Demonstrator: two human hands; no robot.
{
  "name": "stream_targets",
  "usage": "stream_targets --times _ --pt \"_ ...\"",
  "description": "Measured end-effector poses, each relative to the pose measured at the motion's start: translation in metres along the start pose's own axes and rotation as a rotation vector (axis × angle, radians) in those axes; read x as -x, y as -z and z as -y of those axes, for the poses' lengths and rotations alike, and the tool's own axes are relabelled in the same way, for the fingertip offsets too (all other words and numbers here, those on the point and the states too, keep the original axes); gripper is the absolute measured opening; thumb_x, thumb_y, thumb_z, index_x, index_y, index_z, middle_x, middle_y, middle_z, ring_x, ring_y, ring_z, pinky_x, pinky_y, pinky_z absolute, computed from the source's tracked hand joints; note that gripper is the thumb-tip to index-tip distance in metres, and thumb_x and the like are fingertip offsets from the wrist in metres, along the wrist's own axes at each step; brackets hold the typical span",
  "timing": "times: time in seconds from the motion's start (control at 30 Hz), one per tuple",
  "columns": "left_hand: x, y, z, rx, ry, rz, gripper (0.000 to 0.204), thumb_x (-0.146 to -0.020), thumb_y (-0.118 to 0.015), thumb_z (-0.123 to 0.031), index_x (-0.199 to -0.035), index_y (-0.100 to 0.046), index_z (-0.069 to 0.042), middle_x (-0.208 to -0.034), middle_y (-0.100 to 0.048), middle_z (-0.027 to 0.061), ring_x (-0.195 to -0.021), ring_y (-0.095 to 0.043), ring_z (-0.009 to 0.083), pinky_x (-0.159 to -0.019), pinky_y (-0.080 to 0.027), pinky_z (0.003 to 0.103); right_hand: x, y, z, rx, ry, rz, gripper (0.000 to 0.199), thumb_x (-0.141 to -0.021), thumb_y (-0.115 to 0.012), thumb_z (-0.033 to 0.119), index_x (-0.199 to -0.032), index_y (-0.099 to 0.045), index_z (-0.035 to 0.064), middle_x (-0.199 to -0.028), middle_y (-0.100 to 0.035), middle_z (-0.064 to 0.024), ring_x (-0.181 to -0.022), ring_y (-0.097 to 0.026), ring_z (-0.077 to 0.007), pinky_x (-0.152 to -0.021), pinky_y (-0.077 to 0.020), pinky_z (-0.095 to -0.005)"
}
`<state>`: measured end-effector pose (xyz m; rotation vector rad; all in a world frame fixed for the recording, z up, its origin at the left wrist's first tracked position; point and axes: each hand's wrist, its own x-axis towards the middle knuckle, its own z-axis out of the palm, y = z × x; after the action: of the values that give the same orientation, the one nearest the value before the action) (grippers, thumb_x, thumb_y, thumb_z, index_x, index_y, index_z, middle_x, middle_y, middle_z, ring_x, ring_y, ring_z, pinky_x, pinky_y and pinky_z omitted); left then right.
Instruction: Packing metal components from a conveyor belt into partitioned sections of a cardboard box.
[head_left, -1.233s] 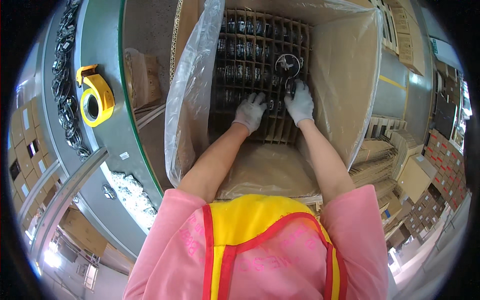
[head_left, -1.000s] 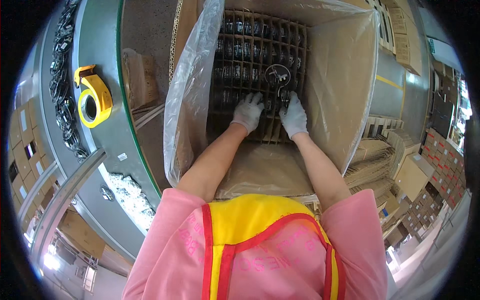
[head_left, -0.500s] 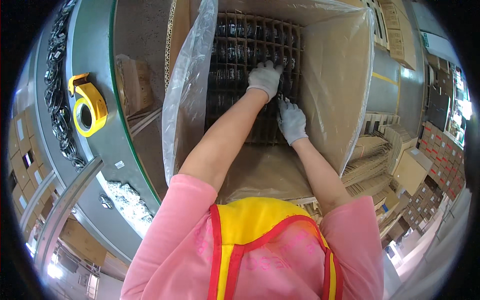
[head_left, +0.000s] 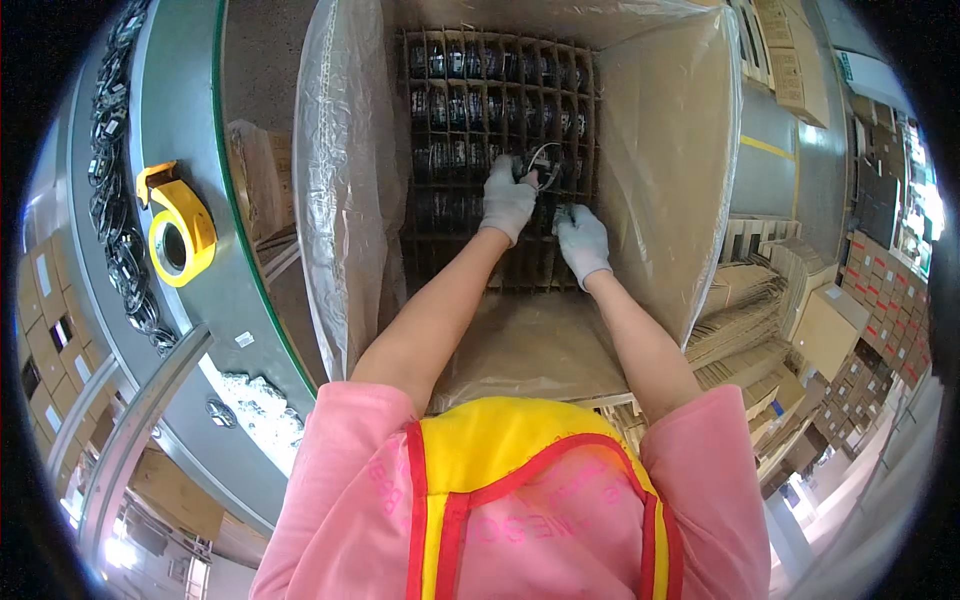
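Note:
My left hand (head_left: 508, 203), in a white work glove, is closed on what looks like a coiled black cable (head_left: 543, 168), with a thin loop standing up from it. It is over a cardboard divider grid (head_left: 470, 92) deep in a large carton (head_left: 665, 150). Rows of dark coiled items (head_left: 455, 112) sit upright in the grid's cells. My right hand (head_left: 582, 242), gloved too, is down at the grid's right side. Its fingers are bent around something small and shiny that I cannot make out.
A clear plastic liner (head_left: 340, 190) drapes over the carton's left wall. Left of it runs a conveyor table (head_left: 215, 330) bearing a yellow tape dispenser (head_left: 182, 232), bagged items (head_left: 258, 410) and a line of black cables (head_left: 115, 190). Flattened cardboard (head_left: 745, 300) is stacked at right.
My left hand has drawn back toward me and to the left, and the thin loop now shows at its fingers. My right hand has moved slightly nearer. The liner has shifted left.

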<state>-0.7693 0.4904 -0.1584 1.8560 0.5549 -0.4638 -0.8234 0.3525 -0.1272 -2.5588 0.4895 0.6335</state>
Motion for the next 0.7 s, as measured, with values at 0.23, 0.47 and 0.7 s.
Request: stream_targets --times 0.23,0.47,0.7 --pt "-0.022 -0.026 0.061 0.239 -0.073 0.033 0.032 -0.080 -0.067 -0.013 -0.109 -0.054 -0.004 -0.094 -0.065 0.0173 -0.093 -0.063 0.0335 -0.082 -0.046 0.036 0.008 0.015 -0.016 0.046 -0.100 -0.135 0.031 -0.091 -0.050 0.030 -0.104 -0.059 0.0045 -0.100 -0.063 -0.0237 -0.095 -0.060 -0.0413 -0.082 -0.0461 -0.0496" --pt "-0.011 -0.012 0.063 0.141 0.111 0.068 0.043 -0.082 -0.066 -0.014 -0.121 -0.051 -0.006 -0.105 -0.064 0.0189 -0.100 -0.061 0.0334 -0.085 -0.046 0.037 0.015 0.005 -0.029 0.259 0.061 -0.217 0.028 -0.087 -0.054 0.024 -0.106 -0.057 0.0040 -0.104 -0.061 -0.0229 -0.096 -0.060 -0.0402 -0.083 -0.0478 -0.0487" --pt "-0.004 0.002 0.051 0.190 0.128 0.211 0.032 -0.085 -0.062 -0.009 -0.116 -0.058 -0.003 -0.107 -0.066 0.0166 -0.099 -0.062 0.0282 -0.087 -0.045 0.032 -0.001 0.006 -0.042 0.274 0.045 0.005 0.028 -0.088 -0.052 0.018 -0.109 -0.056 0.0017 -0.109 -0.060 -0.0239 -0.098 -0.058 -0.0433 -0.085 -0.0469 -0.0481"
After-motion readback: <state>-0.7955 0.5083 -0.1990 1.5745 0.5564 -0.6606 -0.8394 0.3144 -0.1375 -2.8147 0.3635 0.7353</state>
